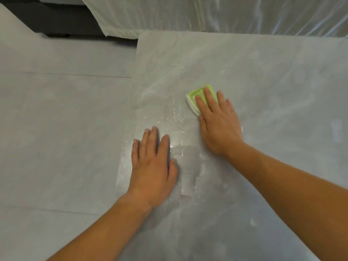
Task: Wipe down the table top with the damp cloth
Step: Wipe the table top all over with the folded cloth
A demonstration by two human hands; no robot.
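Right hand (219,127) presses folded green-and-white damp cloth (197,97) flat on glossy grey marbled table top (273,87) | left hand (153,166) rests palm-down nearby | water streaks (175,113) between them

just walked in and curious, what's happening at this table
A person is wiping the grey table top. Their right hand presses a folded green cloth flat against it, while the left hand rests flat near the table's left edge. Between the hands, wet streaks show on the surface.
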